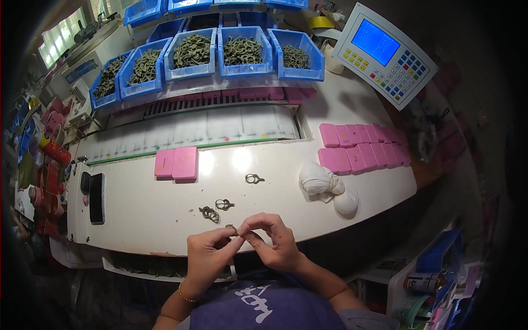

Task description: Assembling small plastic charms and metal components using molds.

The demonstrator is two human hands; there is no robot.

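A small dark metal ring clip (232,228) sits pinched between the fingertips of both hands, just above the near edge of the white worktable (143,214). The left hand (208,254) closes thumb and forefinger on its left side; the right hand (275,242) curls its fingers tightly over its right side. The clip is too small and too covered by fingers to tell which way it points or how its long axis runs.

Just beyond the hands lie three more loose clips: a paired one (209,214) nearest, another (223,204) just behind it, and a third (253,178) further up the table. None touches the hands. To the right sits a knotted white cloth bundle (327,187), near but apart. Two pink blocks (176,163) lie side by side to the upper left, and two rows of pink blocks (363,146) fill the right end of the table. A dark phone (97,198) rests near the left edge.

At the far side a row of blue bins (242,52) holds heaps of similar clips, and a control panel (385,52) with a blue screen stands at the upper right. The table's bare middle leaves open surface between the hands and the pink blocks; its curved near edge runs right under the hands.
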